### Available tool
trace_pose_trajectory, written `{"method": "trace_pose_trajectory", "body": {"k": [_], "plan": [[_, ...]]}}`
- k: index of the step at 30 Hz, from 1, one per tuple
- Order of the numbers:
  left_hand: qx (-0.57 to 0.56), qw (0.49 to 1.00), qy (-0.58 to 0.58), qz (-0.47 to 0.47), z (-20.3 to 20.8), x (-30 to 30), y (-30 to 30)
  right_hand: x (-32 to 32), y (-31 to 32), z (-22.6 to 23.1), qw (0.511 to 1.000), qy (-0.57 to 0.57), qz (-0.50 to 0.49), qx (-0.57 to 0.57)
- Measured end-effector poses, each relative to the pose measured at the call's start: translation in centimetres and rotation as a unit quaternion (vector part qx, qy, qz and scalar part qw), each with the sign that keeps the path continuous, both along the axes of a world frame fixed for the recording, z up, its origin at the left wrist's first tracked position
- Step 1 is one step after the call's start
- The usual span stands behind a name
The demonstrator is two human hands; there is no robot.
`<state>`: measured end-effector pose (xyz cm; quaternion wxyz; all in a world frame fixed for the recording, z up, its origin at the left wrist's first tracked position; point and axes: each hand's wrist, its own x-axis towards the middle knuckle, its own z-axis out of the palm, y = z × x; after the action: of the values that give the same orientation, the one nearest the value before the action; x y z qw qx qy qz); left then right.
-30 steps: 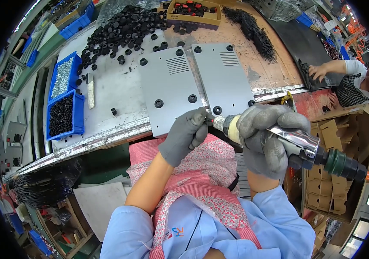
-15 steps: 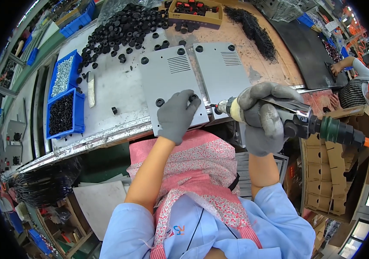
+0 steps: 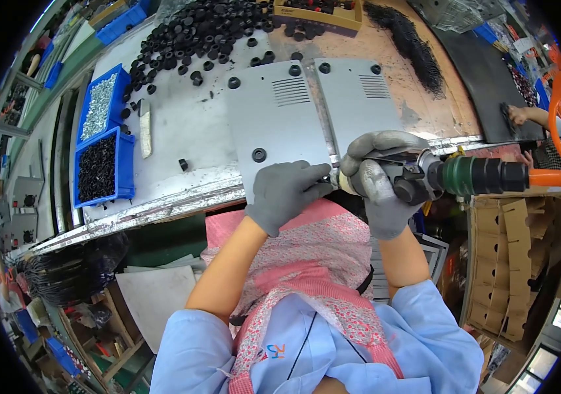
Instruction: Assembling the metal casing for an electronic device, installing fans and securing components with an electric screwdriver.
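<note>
Grey-gloved right hand (image 3: 380, 177) wrapped tight round body of pneumatic screwdriver (image 3: 451, 177), fingers fully closed on it; tool lying near horizontal, green rear section w/ orange air hose (image 3: 554, 178) trailing off away from the panel. Bit end pointing at near right corner of grey metal panel (image 3: 280, 125), which sits flat at front edge of workbench (image 3: 182, 125). Left hand (image 3: 287, 192), also grey-gloved, curled at that same corner just beside the bit, fingertips pinched together; probably on a screw or the bit tip, but too small to tell. Second grey panel (image 3: 357, 98) touching first on its right side. Black rubber foot (image 3: 259, 155) on first panel, just beyond left hand. Left of panel: two blue bins (image 3: 100, 138), farther one w/ silver screws, nearer w/ black ones. Beyond panel: loose pile of black rubber feet (image 3: 201, 33). Far right of panel, another person's hand (image 3: 517, 115) on a black mat.
</note>
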<state>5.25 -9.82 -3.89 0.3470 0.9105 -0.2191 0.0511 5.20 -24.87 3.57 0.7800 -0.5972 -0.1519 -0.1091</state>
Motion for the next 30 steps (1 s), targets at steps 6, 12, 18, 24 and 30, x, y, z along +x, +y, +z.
{"method": "trace_pose_trajectory", "body": {"k": [6,12,18,24,30], "plan": [[0.010,1.000,0.003,0.020,0.1,0.1,-0.5,0.2,0.5,-0.6,0.999,-0.020,0.011,-0.037],[-0.015,0.999,0.003,0.028,-0.6,0.1,-0.1,0.5,1.3,-0.3,0.998,-0.038,0.048,0.023],[-0.024,0.997,-0.049,0.050,-0.7,0.2,0.5,-0.7,1.6,1.4,0.998,-0.029,-0.038,0.031],[-0.813,0.513,0.274,0.030,-2.2,1.0,3.5,-1.8,-1.8,2.8,0.981,-0.166,0.016,0.100],[-0.771,0.496,0.399,0.025,-0.9,-2.0,2.1,0.2,-3.4,1.8,0.980,-0.170,0.101,0.007]]}}
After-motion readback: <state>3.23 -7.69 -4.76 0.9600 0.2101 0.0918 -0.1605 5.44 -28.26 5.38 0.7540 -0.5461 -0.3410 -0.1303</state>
